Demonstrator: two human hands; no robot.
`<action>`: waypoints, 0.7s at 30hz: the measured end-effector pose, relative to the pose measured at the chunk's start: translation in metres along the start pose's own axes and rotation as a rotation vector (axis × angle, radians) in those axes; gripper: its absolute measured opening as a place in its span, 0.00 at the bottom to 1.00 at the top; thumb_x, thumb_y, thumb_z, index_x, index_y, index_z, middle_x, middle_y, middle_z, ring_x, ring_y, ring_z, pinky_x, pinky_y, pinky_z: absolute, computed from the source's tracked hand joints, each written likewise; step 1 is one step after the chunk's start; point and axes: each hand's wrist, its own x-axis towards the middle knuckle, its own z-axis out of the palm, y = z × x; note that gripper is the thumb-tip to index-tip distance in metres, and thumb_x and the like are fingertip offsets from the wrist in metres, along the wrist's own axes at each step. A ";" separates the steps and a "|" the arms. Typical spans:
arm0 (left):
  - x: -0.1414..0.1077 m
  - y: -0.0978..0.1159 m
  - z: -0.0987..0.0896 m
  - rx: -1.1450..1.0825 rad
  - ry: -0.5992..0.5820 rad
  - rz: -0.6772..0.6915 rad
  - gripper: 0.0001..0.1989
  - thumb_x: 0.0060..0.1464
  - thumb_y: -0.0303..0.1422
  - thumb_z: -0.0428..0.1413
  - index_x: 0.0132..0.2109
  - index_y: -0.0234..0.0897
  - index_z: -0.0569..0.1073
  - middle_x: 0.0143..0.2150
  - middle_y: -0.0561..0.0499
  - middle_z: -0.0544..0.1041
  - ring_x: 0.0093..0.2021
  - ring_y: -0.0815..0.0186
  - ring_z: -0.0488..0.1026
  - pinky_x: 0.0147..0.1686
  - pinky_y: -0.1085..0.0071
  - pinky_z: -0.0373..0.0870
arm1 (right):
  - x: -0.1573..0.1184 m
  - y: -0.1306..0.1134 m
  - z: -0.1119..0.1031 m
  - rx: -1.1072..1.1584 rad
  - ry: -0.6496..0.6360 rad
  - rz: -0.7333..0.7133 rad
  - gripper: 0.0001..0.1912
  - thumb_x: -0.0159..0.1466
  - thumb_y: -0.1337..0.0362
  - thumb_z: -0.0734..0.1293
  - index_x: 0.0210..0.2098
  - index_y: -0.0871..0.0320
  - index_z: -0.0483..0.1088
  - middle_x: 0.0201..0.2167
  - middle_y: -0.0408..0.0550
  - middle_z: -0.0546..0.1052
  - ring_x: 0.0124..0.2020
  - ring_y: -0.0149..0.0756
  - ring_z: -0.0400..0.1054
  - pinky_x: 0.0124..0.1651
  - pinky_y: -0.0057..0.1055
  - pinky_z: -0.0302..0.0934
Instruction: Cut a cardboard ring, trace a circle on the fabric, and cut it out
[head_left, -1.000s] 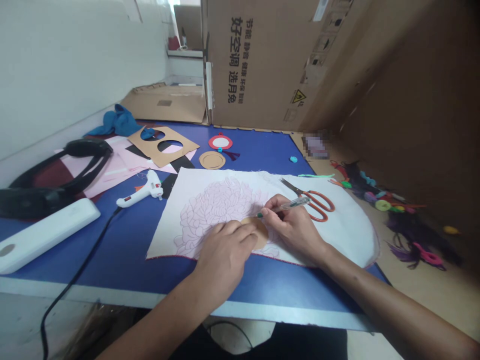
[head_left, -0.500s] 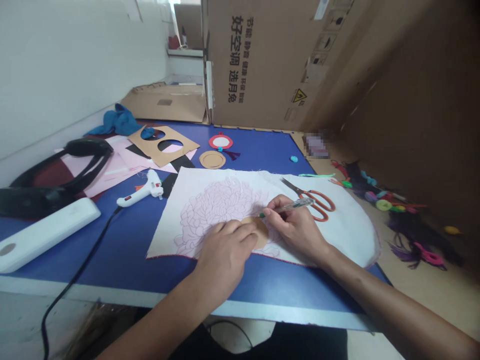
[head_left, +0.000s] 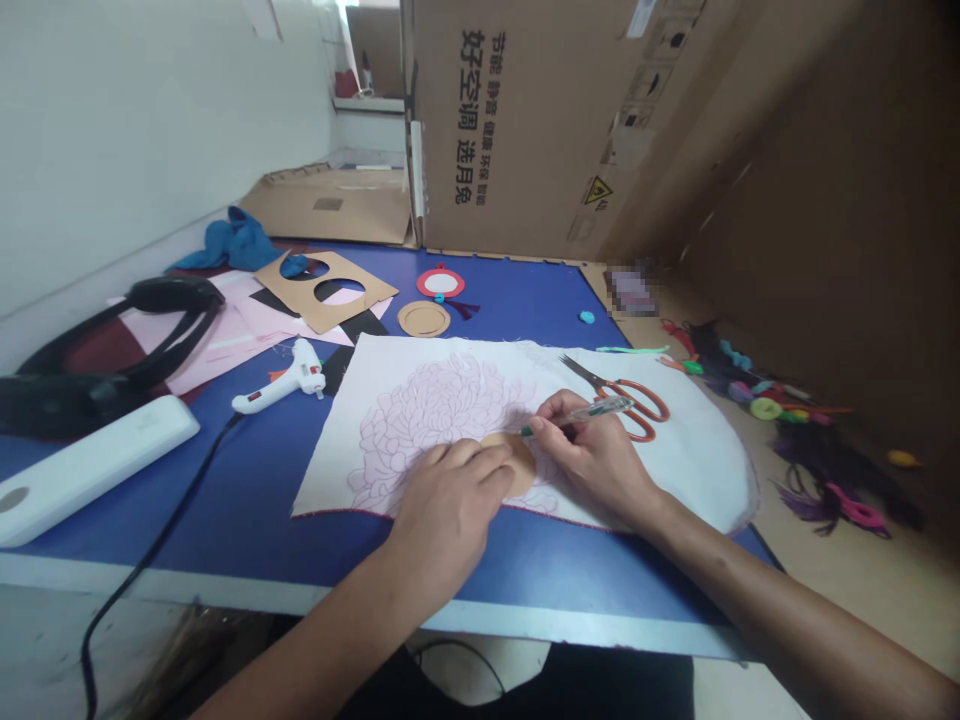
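Pressing a round tan card disc onto flower-printed white cloth, the left hand lies flat, its fingers spread and open. The right hand pinches a clear green-tipped pen closed between its fingers, tip at the disc's edge.

left hand: bare | right hand: bare | lap clothing: black

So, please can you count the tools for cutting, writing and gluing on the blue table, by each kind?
pen: 1
scissors: 1
glue gun: 1
Total: 3
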 end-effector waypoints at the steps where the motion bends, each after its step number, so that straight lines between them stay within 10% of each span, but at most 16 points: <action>1: 0.000 0.000 0.000 0.000 0.001 0.002 0.18 0.65 0.17 0.52 0.53 0.39 0.80 0.61 0.50 0.82 0.54 0.55 0.75 0.48 0.55 0.71 | 0.000 0.000 0.000 0.002 -0.001 -0.002 0.13 0.73 0.55 0.67 0.34 0.55 0.71 0.28 0.44 0.75 0.24 0.32 0.64 0.27 0.32 0.55; 21: -0.001 -0.001 0.001 0.002 0.026 0.012 0.18 0.65 0.18 0.51 0.53 0.40 0.79 0.61 0.50 0.82 0.53 0.55 0.75 0.48 0.56 0.70 | -0.001 0.000 -0.001 0.003 0.009 -0.015 0.13 0.73 0.56 0.66 0.34 0.55 0.70 0.26 0.42 0.73 0.24 0.32 0.63 0.28 0.33 0.56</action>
